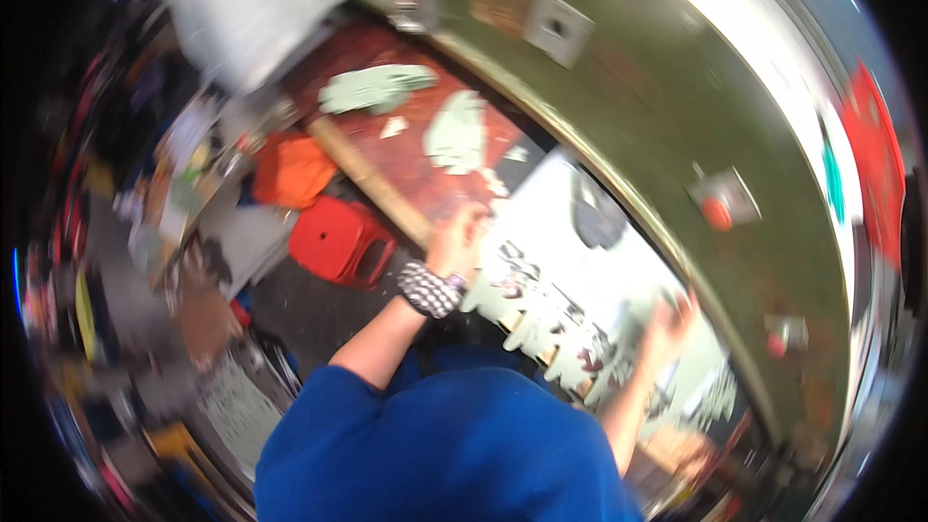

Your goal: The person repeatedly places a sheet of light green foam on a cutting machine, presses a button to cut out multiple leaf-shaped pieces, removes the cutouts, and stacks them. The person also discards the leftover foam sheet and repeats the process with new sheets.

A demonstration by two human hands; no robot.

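Observation:
My left hand, with a checkered band at the wrist, is by the left end of a white work surface. Its fingers look bent, but blur hides whether anything is between them. Farther right, my right hand is over the same surface, its fingers smeared by motion. Between the hands lie several dark, irregular scraps. Pale green pieces with a scalloped outline line the near edge. Beyond them, close to the wall, rests a dark grey rounded piece.
Left of the white surface, a red worktop carries pale green flat pieces and a wooden strip. A red stool and an orange cloth-like item stand below. A green wall borders the far side.

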